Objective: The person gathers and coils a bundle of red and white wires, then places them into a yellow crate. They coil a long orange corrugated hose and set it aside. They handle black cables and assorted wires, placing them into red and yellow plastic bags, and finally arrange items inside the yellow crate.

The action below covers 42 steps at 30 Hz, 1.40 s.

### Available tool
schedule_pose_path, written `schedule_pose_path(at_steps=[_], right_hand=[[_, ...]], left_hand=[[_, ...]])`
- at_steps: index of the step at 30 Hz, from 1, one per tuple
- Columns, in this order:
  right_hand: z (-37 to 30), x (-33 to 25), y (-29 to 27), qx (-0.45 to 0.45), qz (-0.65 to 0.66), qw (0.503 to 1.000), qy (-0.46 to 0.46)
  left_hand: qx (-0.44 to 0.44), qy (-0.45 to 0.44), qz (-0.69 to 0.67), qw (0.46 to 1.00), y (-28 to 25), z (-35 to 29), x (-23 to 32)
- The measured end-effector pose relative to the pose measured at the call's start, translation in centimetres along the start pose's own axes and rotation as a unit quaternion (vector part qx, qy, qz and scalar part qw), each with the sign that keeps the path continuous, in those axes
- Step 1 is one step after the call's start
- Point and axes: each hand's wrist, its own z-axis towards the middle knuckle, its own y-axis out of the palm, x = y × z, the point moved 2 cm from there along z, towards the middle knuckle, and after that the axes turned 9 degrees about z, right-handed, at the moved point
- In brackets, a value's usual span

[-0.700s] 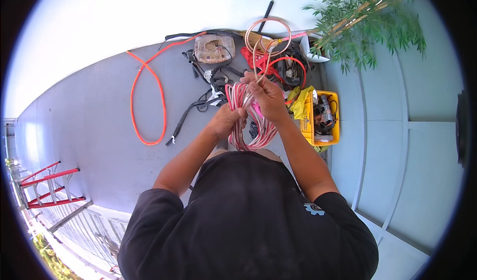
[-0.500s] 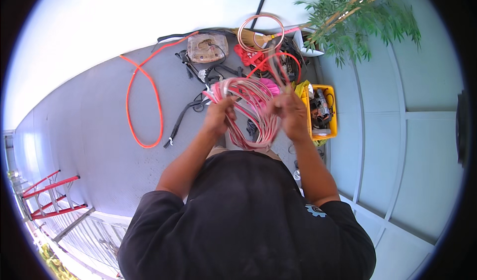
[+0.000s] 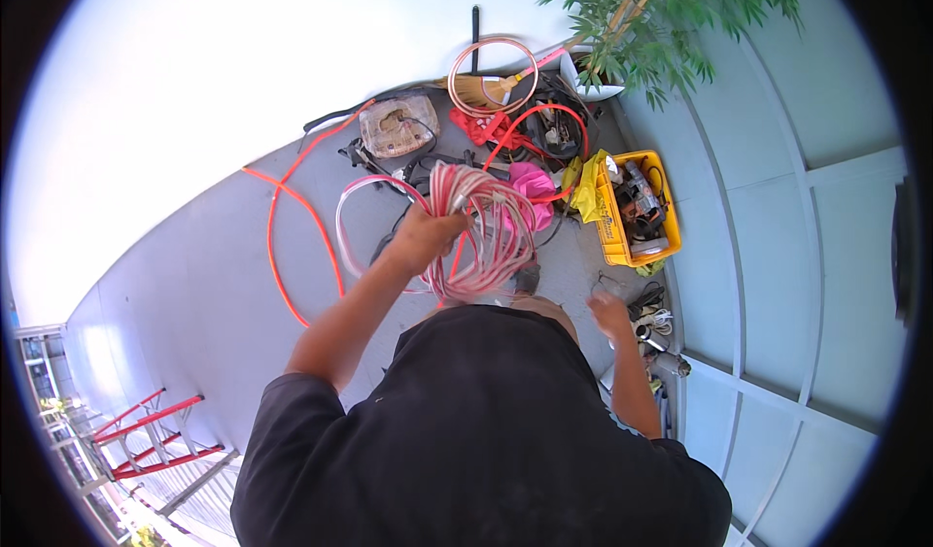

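A thick coil of red-and-white cable (image 3: 491,226) hangs in front of my body. My left hand (image 3: 428,236) is closed round the coil's left side, and a loose loop of the same cable swings out to the left beyond the fist. Apart from the coil, my right hand (image 3: 609,316) is off to the right, low beside some gear on the floor. Its fingers look curled together, slightly blurred; whether anything is between them I cannot make out.
A yellow crate (image 3: 609,231) of tools stands on the right by the wall. Ahead lie a copper tube coil (image 3: 455,79), a broom (image 3: 478,90), a pink bag (image 3: 530,180) and a wrapped block (image 3: 398,127). An orange hose (image 3: 275,256) loops across the floor; a red ladder (image 3: 160,435) stands lower left.
My right hand has left the coil and moved right and down. The left hand still grips the coil, and a loose loop now spreads to its left. The view has shifted slightly.
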Motion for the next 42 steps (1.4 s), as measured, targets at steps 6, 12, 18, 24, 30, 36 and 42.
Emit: schedule_pose_path(at_steps=[6,12,18,24,30,36,42], right_hand=[[-3.5,-21.2,1.9,-0.007,-0.052,0.896,-0.442],[-2.4,-30.4,-2.1,-0.373,0.064,0.765,-0.52],[-0.5,-40.8,2.6,-0.537,-0.085,0.673,-0.501],[-0.2,-37.1,4.4,-0.515,0.116,0.7,-0.481],[-0.9,-30.7,5.1,-0.509,0.155,0.772,-0.348],[-2.0,-29.8,5.8,-0.406,0.249,0.809,-0.344],[-1.2,-30.5,5.6,-0.517,0.255,0.759,-0.303]], left_hand=[[-0.053,-0.052,0.086,0.994,6.0,-0.2,0.7],[-0.085,-0.111,0.268,0.953,5.3,-2.5,6.0],[-0.04,0.008,0.409,0.911,5.3,-5.8,8.6],[0.109,-0.036,0.185,0.976,3.6,-8.4,10.7],[0.194,0.123,0.011,0.973,4.8,-7.6,8.5],[0.127,0.314,-0.21,0.917,0.8,-5.4,11.9],[0.0,0.389,-0.289,0.875,2.7,-0.5,14.6]])
